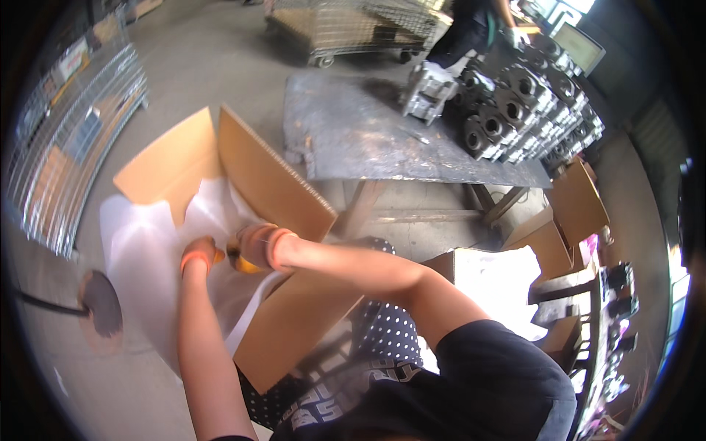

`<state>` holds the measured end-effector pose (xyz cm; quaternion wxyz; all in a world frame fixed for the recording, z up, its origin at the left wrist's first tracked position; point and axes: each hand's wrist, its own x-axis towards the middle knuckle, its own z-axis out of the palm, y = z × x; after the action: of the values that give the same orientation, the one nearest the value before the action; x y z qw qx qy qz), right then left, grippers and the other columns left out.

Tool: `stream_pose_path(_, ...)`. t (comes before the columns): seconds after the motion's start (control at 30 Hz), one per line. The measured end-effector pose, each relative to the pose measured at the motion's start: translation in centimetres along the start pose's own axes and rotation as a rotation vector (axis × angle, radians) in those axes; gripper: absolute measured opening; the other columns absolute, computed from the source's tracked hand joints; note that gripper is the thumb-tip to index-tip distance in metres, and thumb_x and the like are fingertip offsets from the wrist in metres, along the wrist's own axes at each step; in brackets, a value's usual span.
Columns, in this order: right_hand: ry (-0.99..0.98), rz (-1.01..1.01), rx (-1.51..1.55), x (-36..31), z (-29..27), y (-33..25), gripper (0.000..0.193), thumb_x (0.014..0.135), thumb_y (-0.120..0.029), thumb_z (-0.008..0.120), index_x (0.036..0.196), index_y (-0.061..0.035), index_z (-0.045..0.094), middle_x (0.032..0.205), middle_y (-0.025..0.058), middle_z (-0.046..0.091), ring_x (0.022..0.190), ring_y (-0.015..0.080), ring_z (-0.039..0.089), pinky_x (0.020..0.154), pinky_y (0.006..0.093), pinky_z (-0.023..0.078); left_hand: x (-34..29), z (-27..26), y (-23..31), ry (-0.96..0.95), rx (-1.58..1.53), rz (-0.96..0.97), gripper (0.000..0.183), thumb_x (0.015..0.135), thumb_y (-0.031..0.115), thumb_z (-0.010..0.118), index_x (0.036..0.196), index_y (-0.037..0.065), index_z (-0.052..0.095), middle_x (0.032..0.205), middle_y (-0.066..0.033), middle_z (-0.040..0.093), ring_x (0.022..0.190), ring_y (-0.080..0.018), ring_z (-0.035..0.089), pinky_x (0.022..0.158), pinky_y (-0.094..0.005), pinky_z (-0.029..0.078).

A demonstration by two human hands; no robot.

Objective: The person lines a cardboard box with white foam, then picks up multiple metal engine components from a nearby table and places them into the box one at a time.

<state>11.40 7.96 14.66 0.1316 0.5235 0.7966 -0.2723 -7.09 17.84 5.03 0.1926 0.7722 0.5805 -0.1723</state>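
An open cardboard box (276, 173) with raised flaps stands in front of me, lined with white sheet material (140, 235) that drapes over its left side. My left hand (200, 253), in an orange-cuffed glove, reaches down into the liner, its fingers mostly hidden. Close beside it on the right, my right hand (256, 246) wears a similar glove. Its fingers look curled, with a dark and yellow patch under them. Whether that patch is part of the glove or a held thing is unclear.
A dark metal-topped table (346, 125) carries stacked grey metal castings (507, 110); another person (471, 33) stands behind it. A wire cage cart (353, 29) is beyond, wire racking (81, 140) at left. To my right is another cardboard box with white lining (496, 283). A round dark disc (101, 303) is at lower left.
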Motion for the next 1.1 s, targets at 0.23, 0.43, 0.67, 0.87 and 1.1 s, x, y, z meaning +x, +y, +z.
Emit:
stream_pose_path(0.23, 1.413, -0.108, 0.741, -15.7, -7.1, 14.6, 0.032, 0.074, 0.003, 0.060, 0.105, -0.0032, 0.065, 0.095, 0.0149, 0.068, 0.089, 0.0258, 0.065, 0.077, 0.0330, 0.051, -2.6, -2.0, 0.7, 0.093, -0.193, 0.019, 0.040, 0.074, 0.026, 0.069, 0.108, 0.006, 0.063, 0.099, -0.0186, 0.066, 0.093, -0.0314, 0.063, 0.083, -0.0370, 0.048)
stream_pose_path(0.43, 1.195, 1.040, -0.569, -22.9, -11.5, 30.0, 0.066, 0.071, -0.030, 0.069, 0.132, -0.0326, 0.045, 0.120, 0.0065, 0.055, 0.109, 0.0250, 0.054, 0.087, 0.0401, 0.043, -4.7, -1.6, 0.7, 0.124, -0.315, 0.049, 0.040, 0.076, 0.026, 0.068, 0.110, 0.006, 0.062, 0.095, -0.0139, 0.068, 0.086, -0.0245, 0.064, 0.080, -0.0332, 0.048)
stream_pose_path(0.67, 0.795, 1.230, -0.324, -23.4, -15.4, 37.4, 0.093, 0.063, -0.036, 0.079, 0.142, -0.0336, 0.029, 0.139, 0.0055, 0.041, 0.127, 0.0304, 0.042, 0.098, 0.0504, 0.036, -6.6, -2.5, 1.5, 0.142, -0.458, 0.060, 0.037, 0.076, 0.023, 0.068, 0.108, 0.004, 0.063, 0.087, -0.0127, 0.067, 0.079, -0.0204, 0.062, 0.075, -0.0310, 0.049)
stream_pose_path(0.87, 0.911, 1.136, -0.410, -21.9, -14.2, 37.6, 0.040, 0.094, -0.026, 0.043, 0.128, -0.0067, 0.046, 0.131, 0.0153, 0.045, 0.123, 0.0290, 0.040, 0.106, 0.0388, 0.027, -5.9, -0.6, -0.2, 0.193, -0.420, 0.047, 0.034, 0.076, 0.020, 0.068, 0.105, 0.004, 0.063, 0.085, -0.0135, 0.067, 0.077, -0.0212, 0.063, 0.074, -0.0318, 0.049)
stream_pose_path(1.1, 1.114, 1.215, -0.572, -20.2, -12.3, 42.2, 0.065, 0.078, -0.026, 0.063, 0.138, -0.0274, 0.037, 0.125, 0.0088, 0.049, 0.108, 0.0302, 0.052, 0.084, 0.0467, 0.045, -6.1, -1.8, 0.9, 0.236, -0.464, 0.032, 0.030, 0.075, 0.015, 0.067, 0.103, 0.003, 0.064, 0.085, -0.0137, 0.067, 0.076, -0.0212, 0.063, 0.073, -0.0312, 0.050)
